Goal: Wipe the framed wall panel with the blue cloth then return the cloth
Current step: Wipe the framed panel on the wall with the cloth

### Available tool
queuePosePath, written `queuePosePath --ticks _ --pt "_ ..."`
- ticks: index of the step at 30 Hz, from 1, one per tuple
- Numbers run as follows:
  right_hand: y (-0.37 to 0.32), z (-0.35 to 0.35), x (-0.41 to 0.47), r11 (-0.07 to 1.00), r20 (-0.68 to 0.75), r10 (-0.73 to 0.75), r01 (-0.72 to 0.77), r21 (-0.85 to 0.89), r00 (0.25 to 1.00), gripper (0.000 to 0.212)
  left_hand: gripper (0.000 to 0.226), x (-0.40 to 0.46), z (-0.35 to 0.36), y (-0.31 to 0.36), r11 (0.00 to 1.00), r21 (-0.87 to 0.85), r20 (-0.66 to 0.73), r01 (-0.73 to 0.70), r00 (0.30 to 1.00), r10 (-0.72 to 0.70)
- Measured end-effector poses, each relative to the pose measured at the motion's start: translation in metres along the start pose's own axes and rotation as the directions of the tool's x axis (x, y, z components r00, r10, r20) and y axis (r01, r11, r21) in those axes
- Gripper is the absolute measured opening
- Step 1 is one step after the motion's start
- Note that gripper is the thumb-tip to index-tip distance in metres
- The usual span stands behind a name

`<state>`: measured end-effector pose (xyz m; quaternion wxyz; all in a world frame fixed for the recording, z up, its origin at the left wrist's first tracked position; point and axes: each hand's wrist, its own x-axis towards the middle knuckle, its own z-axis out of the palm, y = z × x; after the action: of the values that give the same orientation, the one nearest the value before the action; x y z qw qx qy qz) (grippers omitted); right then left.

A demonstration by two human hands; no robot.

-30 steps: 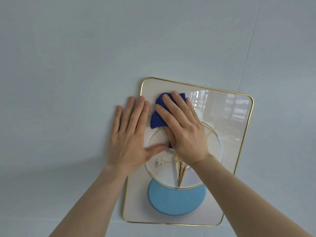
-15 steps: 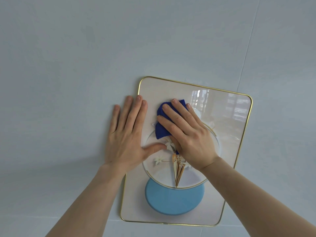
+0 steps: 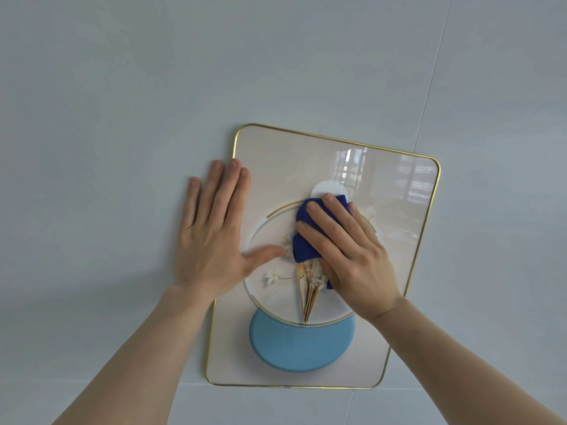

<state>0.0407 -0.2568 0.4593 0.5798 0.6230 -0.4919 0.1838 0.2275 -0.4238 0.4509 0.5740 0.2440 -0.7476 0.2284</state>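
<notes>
The right hand point(image 3: 349, 256) is pressing the soft, limp cloth point(image 3: 305, 240) flat under spread fingers against the glossy, probably slippery panel point(image 3: 399, 240), while the open left hand point(image 3: 211, 237) is bracing the frame's edge beside it.

Glossy panel, soft cloth, matt wall

The framed panel point(image 3: 395, 240) has a mirror-shiny face and thin brass-like metal rim; the blue cloth point(image 3: 303, 243) looks nubby terry; the wall point(image 3: 122, 118) is smooth.
</notes>
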Motion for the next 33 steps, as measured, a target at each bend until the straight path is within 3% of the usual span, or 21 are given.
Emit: queuePosePath --ticks 14,22,25,28,31,33 --pt "-0.005 -0.019 -0.041 0.994 0.058 0.093 -0.09 -0.06 0.994 0.042 0.12 0.0 -0.008 0.003 1.0 -0.005 0.052 0.017 0.999 -0.016" --pt "-0.015 -0.059 -0.045 0.981 0.2 0.147 -0.117 -0.153 0.969 0.043 0.11 0.0 -0.034 0.002 1.0 -0.017 0.168 -0.002 0.986 0.005" --pt "-0.015 -0.079 -0.051 0.97 0.263 0.218 -0.178 -0.168 0.94 0.056 0.108 0.001 -0.045 0.008 0.998 -0.042 0.214 0.037 0.976 -0.027" --pt "-0.014 -0.094 -0.069 0.911 0.394 0.411 -0.358 -0.202 0.822 0.066 0.105 0.0 -0.057 0.013 0.995 -0.062 0.27 0.077 0.961 -0.057" --pt "-0.013 -0.112 -0.085 0.787 0.554 0.59 -0.572 -0.231 0.588 0.044 0.099 -0.006 -0.071 0.017 0.991 -0.086 0.309 0.098 0.949 -0.068" --pt "-0.014 -0.126 -0.093 0.679 0.642 0.648 -0.693 -0.244 0.409 0.041 0.089 -0.014 -0.082 0.022 0.988 -0.137 0.294 0.077 0.955 -0.034"
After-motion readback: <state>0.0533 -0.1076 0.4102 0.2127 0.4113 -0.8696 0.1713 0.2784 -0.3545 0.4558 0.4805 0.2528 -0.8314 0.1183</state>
